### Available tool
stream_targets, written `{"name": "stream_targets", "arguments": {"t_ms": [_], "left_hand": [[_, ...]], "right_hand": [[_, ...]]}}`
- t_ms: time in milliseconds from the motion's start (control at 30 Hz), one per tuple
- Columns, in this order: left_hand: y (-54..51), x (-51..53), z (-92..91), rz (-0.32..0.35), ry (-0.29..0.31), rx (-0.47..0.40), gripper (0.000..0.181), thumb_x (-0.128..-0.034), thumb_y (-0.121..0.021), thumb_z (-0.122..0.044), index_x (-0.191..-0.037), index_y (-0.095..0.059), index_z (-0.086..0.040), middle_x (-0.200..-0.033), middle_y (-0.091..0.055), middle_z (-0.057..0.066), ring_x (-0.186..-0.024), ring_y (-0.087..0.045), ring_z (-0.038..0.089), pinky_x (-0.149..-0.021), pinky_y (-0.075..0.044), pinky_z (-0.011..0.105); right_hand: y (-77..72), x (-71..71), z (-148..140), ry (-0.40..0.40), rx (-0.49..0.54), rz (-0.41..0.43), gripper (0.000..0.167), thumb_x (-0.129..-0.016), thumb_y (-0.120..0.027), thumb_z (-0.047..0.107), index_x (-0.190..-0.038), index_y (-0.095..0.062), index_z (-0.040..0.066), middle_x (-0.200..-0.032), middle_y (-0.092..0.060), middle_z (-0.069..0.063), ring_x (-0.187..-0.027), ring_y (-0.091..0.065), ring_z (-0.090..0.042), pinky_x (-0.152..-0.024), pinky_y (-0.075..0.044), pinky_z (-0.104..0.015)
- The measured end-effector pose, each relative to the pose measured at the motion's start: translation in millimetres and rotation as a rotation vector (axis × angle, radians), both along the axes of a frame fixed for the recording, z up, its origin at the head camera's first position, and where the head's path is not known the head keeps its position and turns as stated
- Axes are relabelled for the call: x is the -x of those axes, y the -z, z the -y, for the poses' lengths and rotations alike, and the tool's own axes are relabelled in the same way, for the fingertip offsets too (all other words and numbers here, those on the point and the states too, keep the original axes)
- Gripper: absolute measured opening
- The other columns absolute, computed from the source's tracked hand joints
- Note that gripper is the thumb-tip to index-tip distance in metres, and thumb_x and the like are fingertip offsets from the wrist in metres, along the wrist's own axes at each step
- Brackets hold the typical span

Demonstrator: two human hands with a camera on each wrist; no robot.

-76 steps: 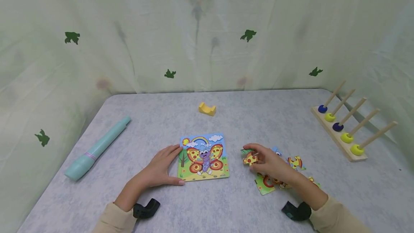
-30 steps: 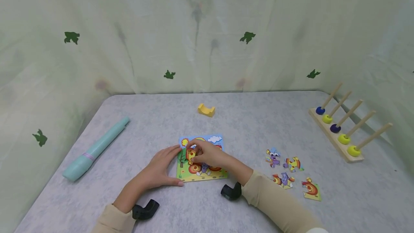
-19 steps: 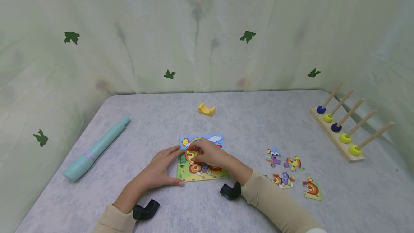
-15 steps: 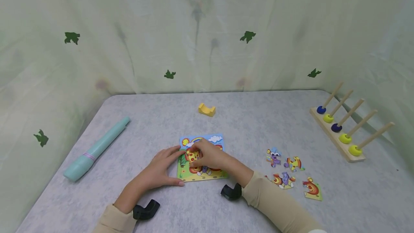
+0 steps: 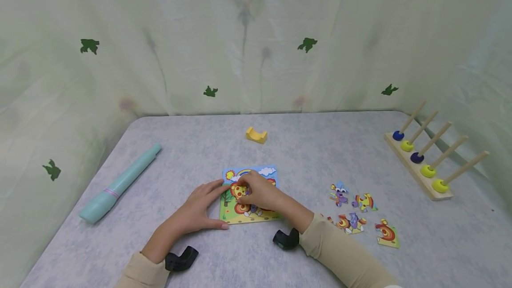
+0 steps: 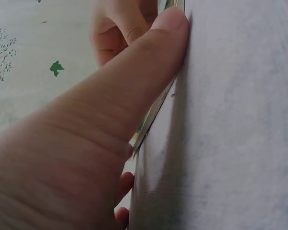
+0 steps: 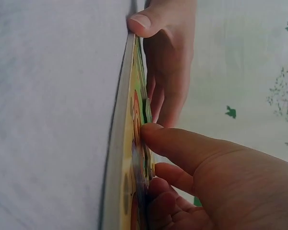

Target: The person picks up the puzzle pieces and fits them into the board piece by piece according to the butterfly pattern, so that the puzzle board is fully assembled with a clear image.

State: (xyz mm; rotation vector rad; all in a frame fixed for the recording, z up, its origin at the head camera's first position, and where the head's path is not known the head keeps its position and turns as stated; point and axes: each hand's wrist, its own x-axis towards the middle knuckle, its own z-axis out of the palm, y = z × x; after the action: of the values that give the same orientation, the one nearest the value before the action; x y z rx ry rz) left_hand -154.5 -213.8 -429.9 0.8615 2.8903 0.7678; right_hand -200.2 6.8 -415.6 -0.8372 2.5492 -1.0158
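A square butterfly picture board [image 5: 250, 220] lies flat at the middle of the table. My left hand [image 5: 198, 208] rests along its left side, fingers at the upper left edge and thumb at the lower left corner. In the left wrist view that thumb [image 6: 169, 28] lies against the board's edge. My right hand [image 5: 262, 192] is over the board, thumb and fingers pinching a puzzle piece [image 5: 239, 190] with yellow and red wing print on its left part. The right wrist view shows the right thumb [image 7: 156, 134] at the piece, low on the board's face.
Several loose puzzle pieces [image 5: 351, 223] lie right of the board. Behind it stands a yellow curved block [image 5: 256, 135]. A teal rolled object [image 5: 120, 186] lies at the left, and a wooden peg rack [image 5: 418, 166] with blue and yellow beads stands at the right.
My right hand has carried a wing piece from the loose pieces leftward onto the board, then shifted it slightly there. My left hand has stayed at the board's left side.
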Motion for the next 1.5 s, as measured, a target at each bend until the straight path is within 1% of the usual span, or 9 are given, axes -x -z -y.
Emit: {"name": "stream_targets", "arguments": {"t_ms": [267, 533, 800, 967, 1133, 1200, 1300, 1433, 1500], "left_hand": [[-0.3, 0.2, -0.1, 0.017, 0.004, 0.006, 0.094, -0.0625, -0.064, -0.067, -0.138, -0.037, -0.019, -0.144, -0.027, 0.008, -0.128, -0.022, 0.031, -0.099, -0.018, 0.054], [-0.2, 0.7, -0.1, 0.026, 0.009, 0.002, 0.093, -0.0631, -0.065, -0.066, -0.139, -0.037, -0.020, -0.143, -0.027, 0.008, -0.128, -0.023, 0.029, -0.100, -0.018, 0.051], [-1.2, 0.3, 0.6, 0.021, 0.006, 0.009, 0.094, -0.0628, -0.065, -0.067, -0.139, -0.037, -0.019, -0.143, -0.026, 0.008, -0.128, -0.023, 0.030, -0.100, -0.017, 0.052], [-0.6, 0.0, 0.7, 0.006, 0.012, 0.009, 0.093, -0.0634, -0.065, -0.065, -0.138, -0.037, -0.018, -0.143, -0.027, 0.009, -0.127, -0.024, 0.033, -0.098, -0.019, 0.055], [3.0, 1.9, 0.9, -0.019, 0.025, 0.002, 0.093, -0.0637, -0.066, -0.065, -0.138, -0.038, -0.017, -0.142, -0.029, 0.011, -0.126, -0.025, 0.033, -0.097, -0.020, 0.055], [3.4, 2.4, 0.8, -0.018, 0.023, 0.002, 0.093, -0.0635, -0.066, -0.065, -0.138, -0.038, -0.016, -0.142, -0.029, 0.011, -0.126, -0.025, 0.033, -0.097, -0.020, 0.054], [1.9, 2.1, 0.4, -0.001, 0.013, 0.009, 0.094, -0.0629, -0.066, -0.065, -0.138, -0.037, -0.017, -0.142, -0.028, 0.011, -0.126, -0.025, 0.032, -0.099, -0.019, 0.053], [-0.4, 1.1, 0.0, 0.016, 0.006, 0.025, 0.095, -0.0627, -0.066, -0.065, -0.139, -0.037, -0.016, -0.143, -0.027, 0.011, -0.127, -0.024, 0.033, -0.100, -0.018, 0.053], [-1.2, 0.7, -0.4, 0.027, 0.003, 0.029, 0.095, -0.0630, -0.066, -0.065, -0.139, -0.036, -0.016, -0.143, -0.026, 0.011, -0.128, -0.022, 0.034, -0.100, -0.017, 0.053]], "right_hand": [[2.2, 1.3, -2.9, 0.000, 0.027, 0.020, 0.038, -0.080, -0.069, 0.028, -0.113, -0.059, 0.014, -0.111, -0.047, 0.003, -0.093, -0.045, -0.009, -0.079, -0.040, -0.025], [3.1, 2.2, -4.2, 0.004, 0.039, 0.011, 0.033, -0.080, -0.069, 0.023, -0.111, -0.064, 0.013, -0.105, -0.048, 0.002, -0.082, -0.045, -0.011, -0.069, -0.041, -0.023], [0.1, 0.8, -1.5, 0.001, 0.012, 0.006, 0.035, -0.080, -0.069, 0.025, -0.113, -0.063, 0.013, -0.107, -0.048, 0.002, -0.089, -0.046, -0.010, -0.075, -0.041, -0.024], [-7.4, 1.4, -5.0, -0.056, 0.020, 0.049, 0.047, -0.081, -0.068, 0.031, -0.121, -0.055, 0.010, -0.116, -0.048, -0.001, -0.094, -0.047, -0.011, -0.077, -0.042, -0.023], [-26.3, -3.3, -23.0, -0.092, 0.100, 0.094, 0.060, -0.082, -0.066, 0.034, -0.133, -0.042, 0.012, -0.126, -0.043, -0.005, -0.106, -0.046, -0.018, -0.082, -0.044, -0.029], [-35.8, -6.0, -33.8, -0.094, 0.156, 0.066, 0.061, -0.081, -0.067, 0.032, -0.133, -0.041, 0.013, -0.128, -0.042, -0.005, -0.110, -0.044, -0.021, -0.085, -0.043, -0.035], [-50.3, -10.6, -53.1, -0.093, 0.238, -0.031, 0.061, -0.080, -0.068, 0.029, -0.133, -0.041, 0.012, -0.128, -0.043, -0.003, -0.113, -0.043, -0.021, -0.090, -0.040, -0.041], [-65.1, -19.1, -84.5, -0.057, 0.289, -0.194, 0.063, -0.078, -0.070, 0.028, -0.132, -0.042, 0.012, -0.128, -0.043, 0.002, -0.113, -0.042, -0.017, -0.092, -0.038, -0.038], [-68.3, -23.7, -102.0, -0.022, 0.295, -0.259, 0.065, -0.077, -0.071, 0.027, -0.133, -0.041, 0.012, -0.129, -0.042, 0.002, -0.113, -0.042, -0.016, -0.093, -0.037, -0.037]]}}
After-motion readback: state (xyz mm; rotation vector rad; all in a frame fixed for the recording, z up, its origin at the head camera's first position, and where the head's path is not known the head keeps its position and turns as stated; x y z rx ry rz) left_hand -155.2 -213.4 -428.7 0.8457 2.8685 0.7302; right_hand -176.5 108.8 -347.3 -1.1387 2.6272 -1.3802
